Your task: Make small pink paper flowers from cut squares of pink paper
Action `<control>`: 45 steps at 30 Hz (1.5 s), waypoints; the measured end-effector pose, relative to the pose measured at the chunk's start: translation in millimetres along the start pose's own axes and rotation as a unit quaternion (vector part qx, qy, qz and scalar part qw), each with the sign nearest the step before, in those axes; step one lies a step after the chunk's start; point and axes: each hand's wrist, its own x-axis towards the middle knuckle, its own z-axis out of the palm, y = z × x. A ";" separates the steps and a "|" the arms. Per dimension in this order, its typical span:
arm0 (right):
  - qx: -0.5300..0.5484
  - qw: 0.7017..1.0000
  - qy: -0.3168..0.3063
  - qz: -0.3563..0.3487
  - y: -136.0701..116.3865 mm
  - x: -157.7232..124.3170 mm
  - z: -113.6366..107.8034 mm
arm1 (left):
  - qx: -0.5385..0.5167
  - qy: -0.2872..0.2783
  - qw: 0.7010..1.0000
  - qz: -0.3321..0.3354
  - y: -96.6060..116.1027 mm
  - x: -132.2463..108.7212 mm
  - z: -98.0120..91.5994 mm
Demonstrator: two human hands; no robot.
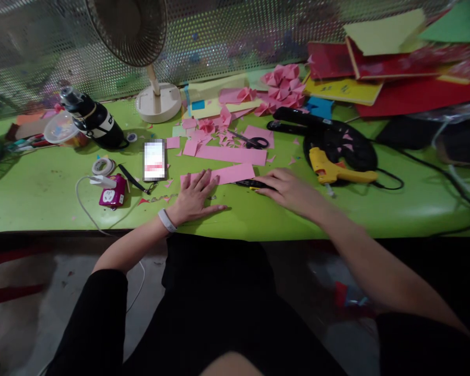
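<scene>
My left hand lies flat with fingers spread, its fingertips pressing on a pink paper strip. A pale band circles that wrist. Against the strip's lower right edge, my right hand is closed around a slim black utility knife with a bit of yellow; its blade is not clear to see. Just beyond lies a second pink strip. Black-handled scissors rest among pink scraps, and folded pink paper flowers are heaped farther back.
A phone, a tape roll and a purple charger block with a white cable lie left. Behind them stand a black bottle and a fan. A yellow glue gun and black flat iron lie right.
</scene>
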 end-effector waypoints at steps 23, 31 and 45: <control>0.017 1.000 0.007 0.011 -3.3 -4.7 4.5 | -0.019 0.008 1.000 0.001 -0.9 -1.2 4.3; 0.014 1.000 -0.007 0.004 -11.7 12.8 10.5 | -0.029 -0.005 0.999 -0.014 4.3 -1.1 0.1; 0.005 0.999 0.026 -0.046 -7.6 9.3 15.1 | -0.167 -0.120 0.975 -0.080 -58.3 35.8 -56.8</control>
